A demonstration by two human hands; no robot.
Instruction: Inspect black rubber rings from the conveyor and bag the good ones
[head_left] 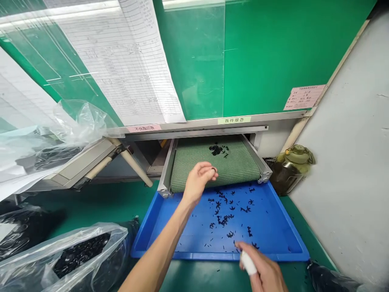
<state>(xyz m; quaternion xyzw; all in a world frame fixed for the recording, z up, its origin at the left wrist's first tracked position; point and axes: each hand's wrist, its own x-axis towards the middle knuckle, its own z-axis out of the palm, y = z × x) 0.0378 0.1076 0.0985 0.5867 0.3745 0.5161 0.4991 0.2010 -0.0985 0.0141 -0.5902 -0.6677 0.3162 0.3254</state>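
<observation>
My left hand [197, 182] is over the front end of the green conveyor belt [185, 162], its fingers pinched on a small black ring [214, 169]. Farther back on the belt lies a cluster of small black parts [216, 150]. Below the belt's end, the blue tray [258, 256] has many black branched scraps [224, 220] and tiny black bits scattered across it. My right hand [263, 267] is at the tray's near edge, index finger extended and a white wrap [248, 263] on one digit. I see nothing held in it.
A clear plastic bag [115, 231] of black rings stands at left, with another dark bag [24, 227] behind it. An olive-coloured jug [293, 170] is beside the belt at right, against a white wall [352, 162]. A green panel with papers [121, 61] rises above the belt.
</observation>
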